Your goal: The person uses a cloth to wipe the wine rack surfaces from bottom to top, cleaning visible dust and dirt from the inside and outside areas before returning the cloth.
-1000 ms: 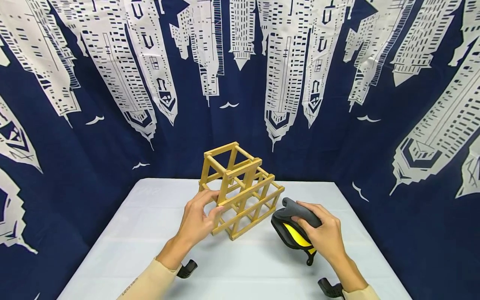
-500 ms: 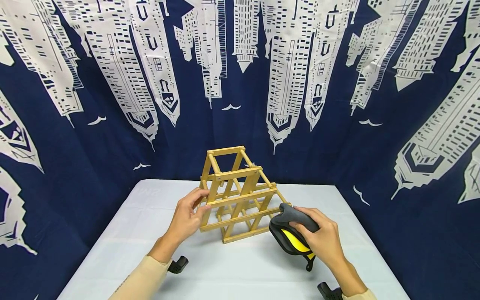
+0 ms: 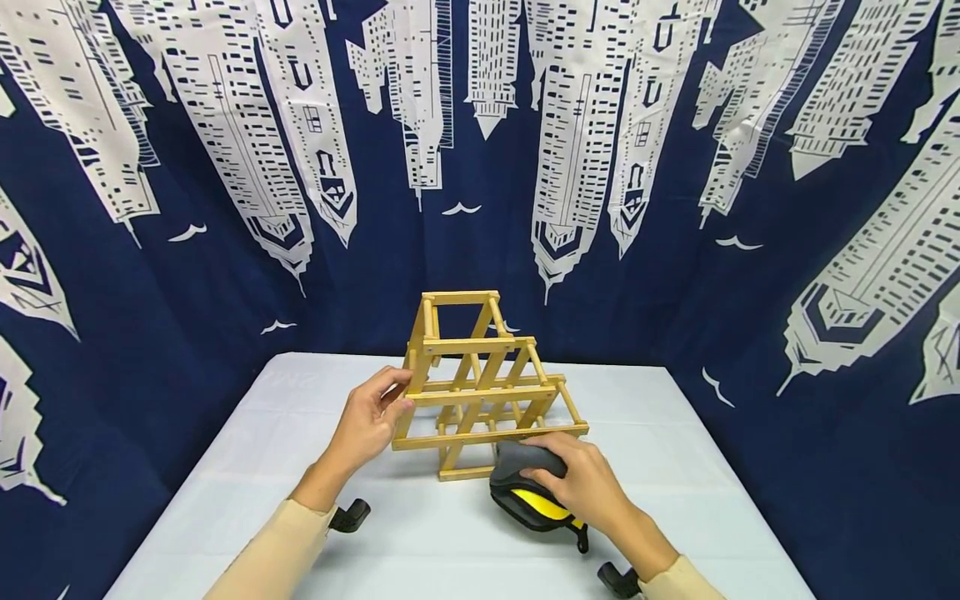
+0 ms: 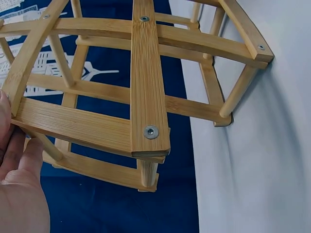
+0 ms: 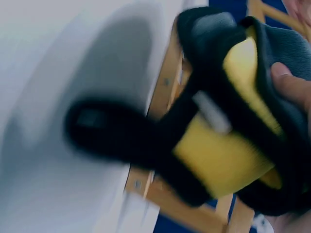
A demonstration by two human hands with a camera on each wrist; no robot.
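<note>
A stepped wooden wine rack (image 3: 480, 397) of flat slats and round dowels stands tilted at the middle of the table. My left hand (image 3: 366, 423) grips its left upright; in the left wrist view the fingers (image 4: 30, 158) reach behind a slat (image 4: 148, 82). My right hand (image 3: 585, 482) holds a folded grey cloth piece (image 3: 516, 460) with black edging and yellow parts, close in front of the rack's lower right. Whether cloth and rack touch, I cannot tell. The right wrist view, partly blurred, shows the piece's yellow side (image 5: 223, 158) and black loop (image 5: 114, 128).
White cloth covers the table (image 3: 247, 475). A dark blue curtain (image 3: 495, 250) printed with white buildings hangs behind it and along both sides. Black wrist devices (image 3: 351, 517) sit under both forearms.
The rack has turned and tilted so its front faces me more, with my left hand shifting slightly left. My right hand has carried the cloth piece left and down, to the rack's front.
</note>
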